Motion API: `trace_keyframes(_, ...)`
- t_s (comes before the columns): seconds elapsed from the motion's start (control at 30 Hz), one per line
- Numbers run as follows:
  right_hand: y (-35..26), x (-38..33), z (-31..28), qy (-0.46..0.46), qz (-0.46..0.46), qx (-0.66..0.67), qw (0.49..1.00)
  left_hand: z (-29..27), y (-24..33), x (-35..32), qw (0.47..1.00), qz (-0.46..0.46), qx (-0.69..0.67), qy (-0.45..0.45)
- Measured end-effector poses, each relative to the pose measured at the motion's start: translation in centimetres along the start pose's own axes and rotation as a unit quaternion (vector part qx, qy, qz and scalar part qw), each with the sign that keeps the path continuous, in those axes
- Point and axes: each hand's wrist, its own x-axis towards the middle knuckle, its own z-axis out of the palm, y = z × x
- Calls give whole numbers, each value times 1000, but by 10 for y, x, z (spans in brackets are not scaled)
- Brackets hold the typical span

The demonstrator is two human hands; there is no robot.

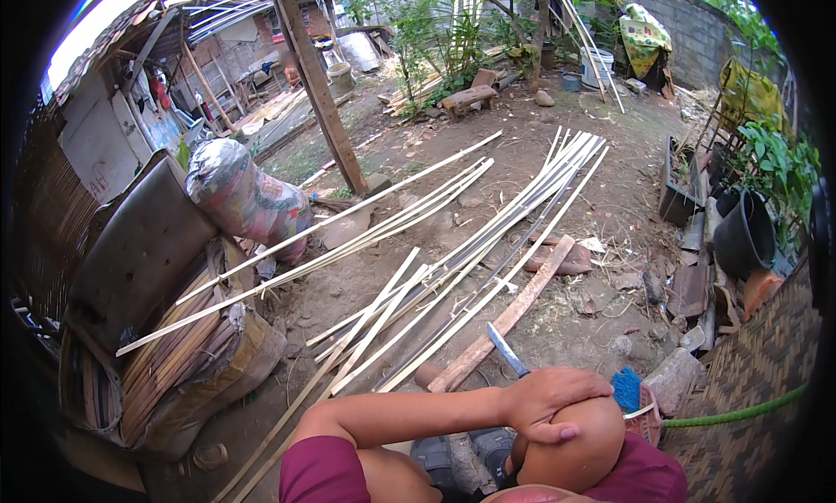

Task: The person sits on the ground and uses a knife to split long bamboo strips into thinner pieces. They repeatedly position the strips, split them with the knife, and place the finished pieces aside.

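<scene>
- The left hand [553, 405] lies palm-down over a bent knee [570, 451], at the near end of the wooden plank [505, 322]. Its fingers are spread and draped loosely, not clenched.
- The right hand does not show in this view.
- A knife [505, 349] rises from just behind that left wrist, its pale blade tilted up and away over the plank's near end. The handle is hidden by the wrist, so I cannot tell whether the left hand grips it or it is only propped there.
- The knife is probably light and rigid, with a bare, sharp edge. It should be taken by the hidden handle, never by the blade.
- The bamboo strips [488, 242] lie in a loose fan on the dirt to the left of the plank and beyond it. A few cross one another, and some lean up onto a woven basket [187, 364] well left of the plank.
- The strips are likely light, long and springy, and would sag and whip if held at one end. Their split edges may cut or splinter.
- A hold nearer the middle would balance one best, or at the near ends beside the plank to draw it in.
- A green hose [740, 411] runs off to the right of the plank, past a blue brush-like thing [625, 388].
</scene>
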Motion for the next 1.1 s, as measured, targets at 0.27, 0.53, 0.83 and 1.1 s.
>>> trace_keyframes(0.27,2,-1,0,-1,2,-3,1000,-1,-2,-2,994,74,69,31)
trace_keyframes(0.53,3,-2,-2,-2,1,-7,1000,-3,-2,-5,988,93,116,32)
trace_keyframes(0.83,6,-4,-2,-2,-3,-10,1000,0,1,-4,996,30,75,31)
trace_keyframes(1.1,12,-7,-1,-1,-6,-14,1000,1,1,-1,997,21,61,37)
